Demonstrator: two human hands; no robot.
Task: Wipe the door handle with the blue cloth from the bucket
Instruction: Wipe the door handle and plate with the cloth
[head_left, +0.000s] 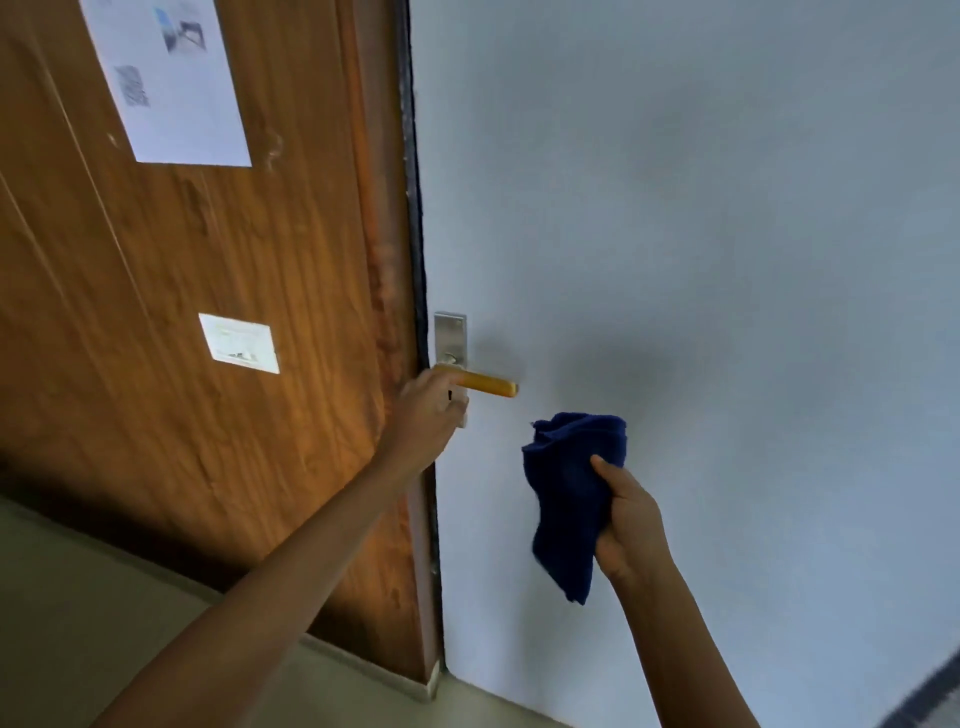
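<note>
Nearest to me: my right hand (631, 519) is closed around the blue cloth (571, 499), thumb on the near face, fingers wrapped behind. The cloth is bunched, not folded flat. One lobe stands above my grip, and a longer tail hangs below it. It sits in front of the pale door (727, 260), below and to the right of the handle, near it but not touching. No bucket in view.

Handling estimate: the cloth is soft, limp and light, and drapes under its own weight. It should mould around a bar easily. I cannot tell whether it is damp. Best held mid-bunch as now, leaving the upper lobe free as the wiping face.

Farther out: my left hand (434, 410) reaches to the door handle (485, 383) at its pivot end, by the steel backplate (451, 338). The fingers are on the far side, so I cannot tell if they grip the lever or only rest against it.

The handle is a rigid, smooth yellow-brass lever. Its long axis runs about level, tilting slightly down to the right. The free end points right, away from the door edge and the wooden panel (208, 312) left of it. Likely slick, so wrap and draw along the axis.
</note>
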